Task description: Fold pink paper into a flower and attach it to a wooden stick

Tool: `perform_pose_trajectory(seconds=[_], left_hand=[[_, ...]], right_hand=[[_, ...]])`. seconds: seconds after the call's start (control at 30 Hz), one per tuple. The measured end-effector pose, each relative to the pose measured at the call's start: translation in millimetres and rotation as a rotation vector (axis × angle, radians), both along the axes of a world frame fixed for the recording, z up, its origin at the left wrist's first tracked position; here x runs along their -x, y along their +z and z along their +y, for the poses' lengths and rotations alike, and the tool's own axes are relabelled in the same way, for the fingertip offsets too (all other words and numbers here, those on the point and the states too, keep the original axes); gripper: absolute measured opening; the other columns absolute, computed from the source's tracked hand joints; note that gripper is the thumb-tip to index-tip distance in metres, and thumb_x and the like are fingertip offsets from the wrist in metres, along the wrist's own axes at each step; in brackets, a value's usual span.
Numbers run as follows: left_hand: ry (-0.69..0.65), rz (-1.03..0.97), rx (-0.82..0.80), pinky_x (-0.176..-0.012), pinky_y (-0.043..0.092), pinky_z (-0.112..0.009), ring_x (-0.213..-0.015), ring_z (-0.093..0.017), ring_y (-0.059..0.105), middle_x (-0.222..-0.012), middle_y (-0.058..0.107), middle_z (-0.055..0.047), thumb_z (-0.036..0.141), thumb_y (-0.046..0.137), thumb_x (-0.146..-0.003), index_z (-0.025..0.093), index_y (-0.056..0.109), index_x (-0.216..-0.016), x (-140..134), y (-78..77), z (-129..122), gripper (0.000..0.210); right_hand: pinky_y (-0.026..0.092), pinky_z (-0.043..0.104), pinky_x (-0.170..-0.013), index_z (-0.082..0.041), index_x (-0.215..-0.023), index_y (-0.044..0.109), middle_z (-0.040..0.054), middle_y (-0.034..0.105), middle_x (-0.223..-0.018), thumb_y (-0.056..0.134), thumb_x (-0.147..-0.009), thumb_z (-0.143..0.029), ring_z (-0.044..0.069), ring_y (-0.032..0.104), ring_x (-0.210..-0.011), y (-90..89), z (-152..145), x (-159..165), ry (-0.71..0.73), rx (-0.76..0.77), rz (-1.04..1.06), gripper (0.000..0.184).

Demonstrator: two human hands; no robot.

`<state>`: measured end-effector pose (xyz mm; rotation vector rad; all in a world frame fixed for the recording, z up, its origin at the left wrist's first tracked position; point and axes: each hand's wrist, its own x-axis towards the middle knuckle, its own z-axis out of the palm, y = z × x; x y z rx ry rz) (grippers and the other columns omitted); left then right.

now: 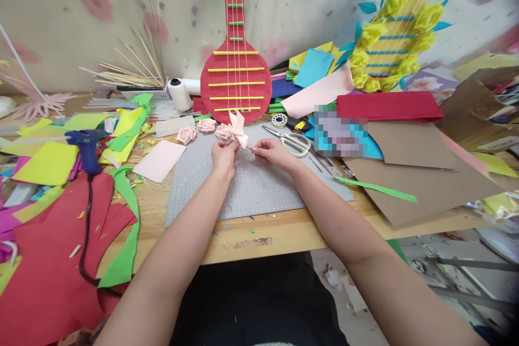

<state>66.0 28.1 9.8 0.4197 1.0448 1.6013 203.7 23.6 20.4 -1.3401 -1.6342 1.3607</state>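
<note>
Over the grey cutting mat (259, 194), my left hand (225, 157) is closed on a pale pink paper flower (238, 128) with loose, upright petals. To its right, my right hand (271, 151) pinches at the flower's lower edge. A thin bit seems to stick out of those fingertips, too small to name. Several finished pink paper roses lie just behind and left, one rose (187, 135) at the mat's edge. White-handled scissors (295, 143) rest right of my right hand. A pale pink paper sheet (160, 160) lies to the left.
A red paper lute (235, 84) leans upright behind the mat. At left are a blue glue gun (86, 146), its cord and heaped coloured paper. Brown cardboard (417, 189) covers the right side. A yellow-flowered instrument (395, 38) stands at back right; a thread spool (179, 94) at back left.
</note>
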Motion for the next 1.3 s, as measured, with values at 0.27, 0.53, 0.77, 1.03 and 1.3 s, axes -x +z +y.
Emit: perform_pose_trajectory(seconds=[0.27,0.53,0.77,1.03,1.3], left_hand=[[-0.01,0.051,0.041,-0.066,0.046,-0.026,-0.059,-0.01,0.059,-0.059,0.057,0.006,0.001,0.062,-0.05,0.02,0.034,-0.068,-3.6,6.8,-4.0,0.038],[-0.032,0.163,0.014,-0.069,0.047,-0.029,-0.063,-0.012,0.061,-0.062,0.059,0.005,0.001,0.06,-0.052,0.021,0.029,-0.074,-5.0,6.7,-8.0,0.042],[0.017,0.233,-0.064,-0.064,0.046,-0.023,-0.059,-0.009,0.06,-0.063,0.061,0.005,0.002,0.062,-0.058,0.023,0.027,-0.077,-7.0,5.1,-7.7,0.045],[0.048,0.368,-0.175,-0.063,0.045,-0.024,-0.056,-0.009,0.059,-0.061,0.057,0.008,0.011,0.07,-0.058,0.023,0.03,-0.077,-3.9,-7.7,-1.9,0.046],[0.099,0.5,-0.254,-0.064,0.042,-0.021,-0.061,-0.007,0.057,-0.07,0.057,0.005,0.018,0.075,-0.056,0.021,0.036,-0.077,-1.0,-10.5,-1.8,0.044]], right_hand=[[0.023,0.021,-0.042,-0.014,-0.067,0.054,-0.0026,0.051,-0.055,0.054,-0.078,-0.03,0.003,0.034,-0.04,1.8,2.8,-9.4,0.016,-0.008,-0.043,0.019],[0.025,0.021,-0.045,-0.015,-0.07,0.055,-0.0026,0.049,-0.056,0.051,-0.079,-0.041,0.005,0.034,-0.045,1.1,4.4,-18.3,0.118,-0.07,-0.107,0.028],[0.03,0.022,-0.05,-0.018,-0.076,0.05,-0.0035,0.049,-0.063,0.06,-0.07,-0.041,0.007,0.039,-0.054,-4.5,3.4,-16.8,0.002,-0.235,-0.081,0.027],[0.029,0.023,-0.052,-0.017,-0.073,0.049,-0.0032,0.05,-0.064,0.058,-0.07,-0.04,0.007,0.039,-0.054,-3.6,3.9,-16.9,0.019,-0.188,0.007,0.025],[0.028,0.022,-0.051,-0.018,-0.074,0.047,-0.0039,0.05,-0.062,0.055,-0.074,-0.043,0.007,0.04,-0.055,-6.5,4.5,-10.1,-0.007,-0.16,0.043,0.027]])
